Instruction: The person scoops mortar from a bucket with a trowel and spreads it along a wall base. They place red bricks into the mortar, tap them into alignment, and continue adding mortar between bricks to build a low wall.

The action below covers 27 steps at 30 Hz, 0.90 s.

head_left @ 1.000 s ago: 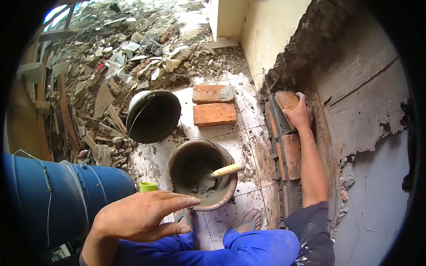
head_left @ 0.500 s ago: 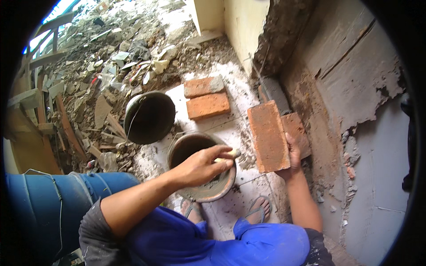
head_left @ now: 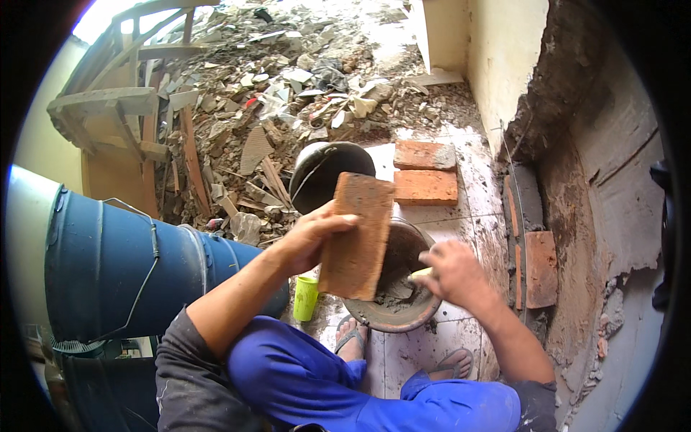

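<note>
An orange-red brick [head_left: 358, 237] is held up on its end, tilted, over the left side of a mortar bucket. My left hand [head_left: 308, 236] grips its left edge, thumb across the front face. My right hand [head_left: 461, 275] is closed round the pale yellow-green handle of a trowel [head_left: 422, 273], somewhat blurred. The trowel's blade reaches down to grey wet mortar [head_left: 392, 291] inside the round bucket [head_left: 403, 323]. The held brick hides part of that bucket's left side.
A second dark bucket [head_left: 335, 173] lies tipped behind. Two bricks [head_left: 425, 187] rest on the tiles. At right, a brick [head_left: 541, 270] lies by the wall near a taut line [head_left: 524, 245]. A lime cup [head_left: 306, 299], blue drum [head_left: 151, 259] and rubble [head_left: 288, 86] are left and beyond.
The brick has passed from my right hand to my left, and the trowel from my left hand to my right. The view has swung left.
</note>
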Available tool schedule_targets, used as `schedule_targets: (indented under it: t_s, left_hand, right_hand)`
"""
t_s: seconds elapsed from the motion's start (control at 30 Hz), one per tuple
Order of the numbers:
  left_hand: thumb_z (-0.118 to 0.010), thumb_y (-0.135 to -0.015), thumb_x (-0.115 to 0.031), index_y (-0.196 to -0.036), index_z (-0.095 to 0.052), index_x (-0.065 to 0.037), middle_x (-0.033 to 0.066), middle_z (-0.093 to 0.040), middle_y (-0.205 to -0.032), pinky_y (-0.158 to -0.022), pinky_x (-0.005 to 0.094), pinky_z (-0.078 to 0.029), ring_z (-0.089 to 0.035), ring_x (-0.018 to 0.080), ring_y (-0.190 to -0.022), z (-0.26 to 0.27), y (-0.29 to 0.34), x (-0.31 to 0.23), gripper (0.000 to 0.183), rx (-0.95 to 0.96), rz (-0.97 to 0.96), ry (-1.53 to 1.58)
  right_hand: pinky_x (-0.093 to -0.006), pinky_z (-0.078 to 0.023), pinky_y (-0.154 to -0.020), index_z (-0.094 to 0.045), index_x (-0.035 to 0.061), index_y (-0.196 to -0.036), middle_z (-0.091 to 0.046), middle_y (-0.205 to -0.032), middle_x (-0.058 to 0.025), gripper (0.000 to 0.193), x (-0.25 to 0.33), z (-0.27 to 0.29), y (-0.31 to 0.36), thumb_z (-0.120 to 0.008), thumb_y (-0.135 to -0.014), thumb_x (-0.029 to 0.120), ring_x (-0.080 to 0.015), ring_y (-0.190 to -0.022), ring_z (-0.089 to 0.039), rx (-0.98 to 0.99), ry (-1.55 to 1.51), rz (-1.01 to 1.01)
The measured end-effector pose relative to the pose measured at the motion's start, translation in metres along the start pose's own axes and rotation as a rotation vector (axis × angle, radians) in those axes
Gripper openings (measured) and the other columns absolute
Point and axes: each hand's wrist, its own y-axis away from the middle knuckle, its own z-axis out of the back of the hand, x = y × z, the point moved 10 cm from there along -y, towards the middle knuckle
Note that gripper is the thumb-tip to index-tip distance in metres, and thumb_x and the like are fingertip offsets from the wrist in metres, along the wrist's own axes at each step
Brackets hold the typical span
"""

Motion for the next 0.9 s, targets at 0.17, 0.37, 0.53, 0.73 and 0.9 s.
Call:
schedule_targets:
  t_s: [0.17,0.37,0.53,0.73,0.9]
  left_hand:
    - [-0.044,-0.1,-0.076,-0.159,-0.043,-0.008,0.0212,-0.054,-0.153,-0.117,0.0521,-0.046,-0.058,0.0354,-0.136,0.06,0.035,0.0,0.09,0.142,-0.107,0.555]
    - [-0.054,-0.099,-0.072,-0.158,-0.046,-0.013,0.0204,-0.051,-0.155,-0.121,0.0568,-0.042,-0.051,0.0404,-0.142,0.067,-0.005,0.071,0.084,0.207,-0.42,1.118]
    - [-0.047,-0.102,-0.069,-0.159,-0.045,-0.01,0.0188,-0.052,-0.155,-0.118,0.0523,-0.047,-0.056,0.0386,-0.138,0.076,-0.038,0.073,0.082,0.358,-0.448,1.186]
    - [-0.043,-0.104,-0.068,-0.151,-0.052,-0.006,0.0159,-0.058,-0.149,-0.12,0.0463,-0.043,-0.058,0.033,-0.136,0.05,-0.13,0.052,0.079,0.274,-0.59,1.21]
    - [-0.037,-0.105,-0.068,-0.144,-0.059,-0.01,0.0123,-0.061,-0.145,-0.118,0.0513,-0.041,-0.057,0.034,-0.135,0.025,-0.184,0.043,0.073,0.309,-0.51,1.264]
  right_hand:
    - [-0.0411,-0.048,-0.087,-0.073,0.0096,-0.1,-0.062,-0.104,-0.0069,0.02,0.015,-0.062,0.006,-0.063,-0.094,0.026,-0.0249,-0.104,-0.059,0.141,0.312,0.068]
    - [-0.0455,-0.054,-0.08,-0.067,0.0069,-0.096,-0.064,-0.098,-0.0119,0.021,0.02,-0.006,0.024,-0.064,-0.097,0.027,-0.0304,-0.098,-0.065,0.26,0.261,-0.106]
    - [-0.0499,-0.056,-0.073,-0.063,-0.001,-0.109,-0.074,-0.09,-0.0248,0.033,-0.008,0.103,0.047,-0.074,-0.095,0.026,-0.0426,-0.077,-0.073,0.097,-0.216,-0.587]
    - [-0.0458,-0.059,-0.08,-0.064,0.0025,-0.119,-0.074,-0.096,-0.027,0.031,0.006,0.118,-0.003,-0.07,-0.098,0.025,-0.0403,-0.09,-0.076,-0.303,-0.466,-0.63]
    - [-0.0424,-0.061,-0.068,-0.064,-0.0021,-0.12,-0.077,-0.093,-0.0206,0.041,0.031,0.136,-0.05,-0.069,-0.102,0.034,-0.0314,-0.082,-0.077,-0.314,-0.273,-0.359]
